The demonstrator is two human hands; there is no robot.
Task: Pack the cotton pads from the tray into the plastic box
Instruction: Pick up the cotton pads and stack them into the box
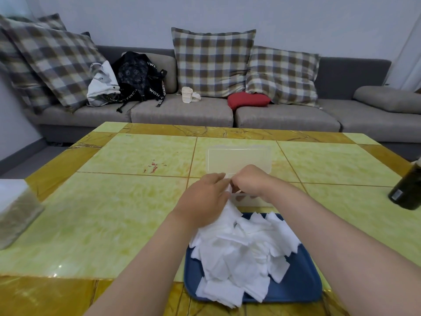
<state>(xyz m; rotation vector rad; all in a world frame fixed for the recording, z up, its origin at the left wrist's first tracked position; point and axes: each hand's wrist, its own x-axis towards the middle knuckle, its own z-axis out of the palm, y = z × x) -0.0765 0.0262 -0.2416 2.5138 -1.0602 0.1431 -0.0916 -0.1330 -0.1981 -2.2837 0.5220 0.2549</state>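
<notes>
Early loading: L hand (pixel 205 199) pinches white square cotton pads (pixel 246 252) over clear plastic box (pixel 245 199); R hand (pixel 250 182) curled, grip unclear. Blue plastic tray (pixel 303 288) heaped. Next: seat flat.

We look down on a worktop (pixel 136 213) tiled yellow-green with amber borders. On it we find a blue tray (pixel 303 290) at the near edge, a clear plastic box (pixel 239 157) just beyond it, a dark bottle (pixel 407 190) far right and a tissue box (pixel 16 210) far left.
</notes>
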